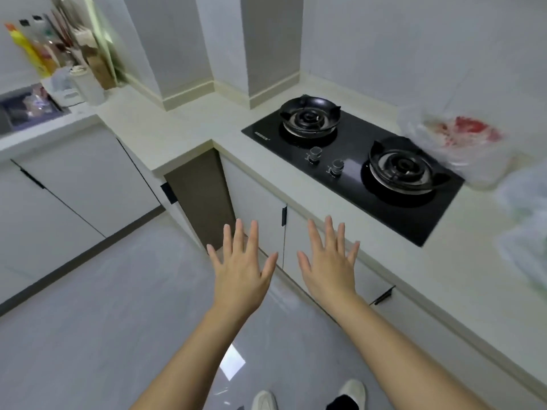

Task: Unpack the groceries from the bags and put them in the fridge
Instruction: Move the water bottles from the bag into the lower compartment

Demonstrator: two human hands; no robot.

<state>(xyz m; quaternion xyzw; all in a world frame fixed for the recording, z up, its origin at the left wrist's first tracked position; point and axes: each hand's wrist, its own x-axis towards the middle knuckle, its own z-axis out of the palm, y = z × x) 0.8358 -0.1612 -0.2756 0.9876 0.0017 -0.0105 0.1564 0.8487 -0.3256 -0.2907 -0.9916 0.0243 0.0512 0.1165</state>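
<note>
Two plastic grocery bags lie on the pale countertop [189,128] at the right. A clear bag with something red inside [455,140] rests just right of the stove, and a second whitish bag [527,226] sits nearer me at the frame's edge, blurred. My left hand [241,270] and my right hand [328,267] are held out flat, fingers spread, palms down, in front of the lower cabinet doors. Both hold nothing and are well short of the bags. No fridge is in view.
A black two-burner gas stove [355,161] is set into the counter. The sink [26,110] lies at the far left with bottles, a white jug and a utensil rack [71,51] behind it. White cabinets [74,184] line the L-shaped counter above a glossy grey floor.
</note>
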